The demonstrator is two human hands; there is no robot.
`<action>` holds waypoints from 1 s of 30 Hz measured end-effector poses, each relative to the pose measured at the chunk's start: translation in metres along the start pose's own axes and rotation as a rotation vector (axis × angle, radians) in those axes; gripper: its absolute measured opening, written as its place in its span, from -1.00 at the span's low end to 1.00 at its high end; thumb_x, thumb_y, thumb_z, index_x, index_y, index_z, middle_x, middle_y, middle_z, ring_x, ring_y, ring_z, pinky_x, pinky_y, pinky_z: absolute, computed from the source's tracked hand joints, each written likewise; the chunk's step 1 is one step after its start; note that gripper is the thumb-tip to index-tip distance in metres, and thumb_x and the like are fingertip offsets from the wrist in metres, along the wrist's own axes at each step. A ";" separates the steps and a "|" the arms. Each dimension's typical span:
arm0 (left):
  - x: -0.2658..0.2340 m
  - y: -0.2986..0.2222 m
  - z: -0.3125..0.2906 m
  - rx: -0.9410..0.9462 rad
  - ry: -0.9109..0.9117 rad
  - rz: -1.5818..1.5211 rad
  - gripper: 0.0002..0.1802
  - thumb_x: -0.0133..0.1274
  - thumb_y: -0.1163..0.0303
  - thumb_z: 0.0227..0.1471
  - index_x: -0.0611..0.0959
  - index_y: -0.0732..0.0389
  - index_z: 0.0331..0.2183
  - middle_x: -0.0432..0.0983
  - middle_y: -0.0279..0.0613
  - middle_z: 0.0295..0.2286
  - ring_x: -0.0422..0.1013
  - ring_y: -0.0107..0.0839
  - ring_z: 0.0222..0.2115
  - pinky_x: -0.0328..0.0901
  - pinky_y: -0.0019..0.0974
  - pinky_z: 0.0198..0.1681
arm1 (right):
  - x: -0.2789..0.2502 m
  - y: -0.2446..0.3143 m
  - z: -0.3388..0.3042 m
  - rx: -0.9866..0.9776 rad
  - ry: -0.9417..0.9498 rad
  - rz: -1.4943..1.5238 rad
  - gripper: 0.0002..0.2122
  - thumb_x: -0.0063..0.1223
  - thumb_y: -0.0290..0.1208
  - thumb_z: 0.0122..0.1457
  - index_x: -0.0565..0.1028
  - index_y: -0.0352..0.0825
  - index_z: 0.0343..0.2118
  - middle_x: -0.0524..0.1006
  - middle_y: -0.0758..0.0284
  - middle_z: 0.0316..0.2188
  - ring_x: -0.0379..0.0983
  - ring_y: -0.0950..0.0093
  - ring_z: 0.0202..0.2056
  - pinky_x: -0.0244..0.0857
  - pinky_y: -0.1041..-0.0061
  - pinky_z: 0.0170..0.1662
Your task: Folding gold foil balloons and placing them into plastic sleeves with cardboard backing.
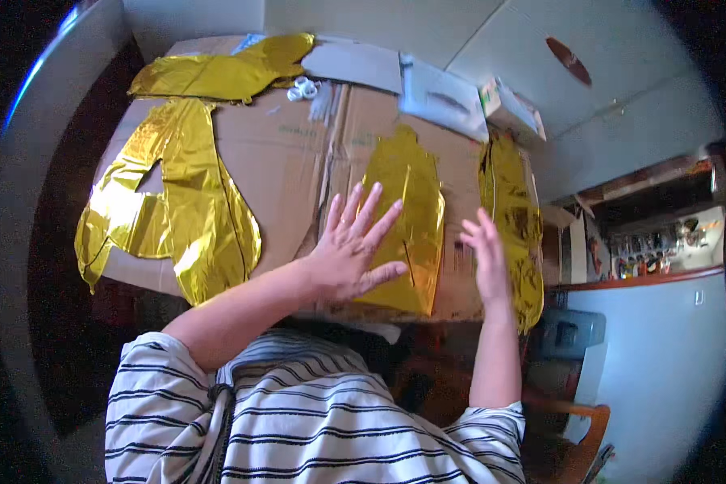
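Fingers spread and palm down, my left hand (359, 250) is over the left part of a flat gold foil piece (415, 218) that looks like an uninflated foil balloon. Whether the palm presses on it, I cannot tell. My right hand (488, 254) is raised, fingers loosely apart and holding nothing, between that piece and a long gold foil piece (516, 210) at the table's right edge. A larger gold foil shape (189, 185) with a cut-out lies at the left. Another folded gold foil piece (226, 73) rests at the far left. All lie on brown cardboard (274, 161).
White-handled scissors (302, 89) and thin clear strips (323, 105) lie near the far side. Behind them are a white sheet (351, 64), a flat clear-wrapped pack (442, 97) and a small box (512, 109). A wooden chair (589, 440) stands at the lower right, near a pale blue cabinet (653, 363).
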State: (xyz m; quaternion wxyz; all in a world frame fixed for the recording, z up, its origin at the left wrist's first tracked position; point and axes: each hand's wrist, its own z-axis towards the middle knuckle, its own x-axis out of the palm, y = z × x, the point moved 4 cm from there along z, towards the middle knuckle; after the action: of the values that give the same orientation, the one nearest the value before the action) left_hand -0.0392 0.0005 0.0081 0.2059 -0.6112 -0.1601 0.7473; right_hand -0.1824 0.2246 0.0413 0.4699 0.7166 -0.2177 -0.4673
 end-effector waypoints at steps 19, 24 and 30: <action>-0.143 0.190 0.100 0.028 -0.285 -0.086 -0.73 0.13 0.38 0.12 0.65 0.23 -0.13 0.50 0.04 -0.03 0.42 0.01 0.01 0.32 -0.10 0.11 | 0.158 0.106 0.322 -1.042 0.003 -1.068 -0.89 -0.05 -0.45 0.17 0.45 -0.32 -0.27 0.56 0.18 -0.29 0.53 0.17 -0.15 0.46 0.21 -0.13; -0.136 0.213 0.112 0.019 -0.320 -0.144 -0.76 0.13 0.38 0.12 0.67 0.20 -0.15 0.52 0.04 -0.05 0.43 -0.01 0.01 0.34 -0.10 0.09 | 0.165 0.104 0.325 -1.093 -0.007 -1.110 -0.88 -0.02 -0.44 0.15 0.48 -0.31 -0.27 0.59 0.20 -0.31 0.56 0.18 -0.25 0.48 0.21 -0.25; -0.140 0.215 0.107 -0.076 -0.279 -0.182 -0.76 0.14 0.39 0.11 0.67 0.22 -0.15 0.53 0.01 -0.06 0.45 -0.05 0.00 0.34 -0.14 0.09 | 0.145 0.108 0.321 -0.973 -0.175 -0.923 -0.86 0.03 -0.36 0.16 0.58 -0.23 -0.27 0.62 0.19 -0.41 0.58 0.20 -0.36 0.45 0.20 -0.30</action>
State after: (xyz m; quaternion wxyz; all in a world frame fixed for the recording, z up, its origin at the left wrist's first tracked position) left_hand -0.1448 -0.2549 0.0431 0.2253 -0.4918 -0.2698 0.7966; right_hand -0.3815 -0.0853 0.0299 0.4717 0.4025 0.3085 -0.7214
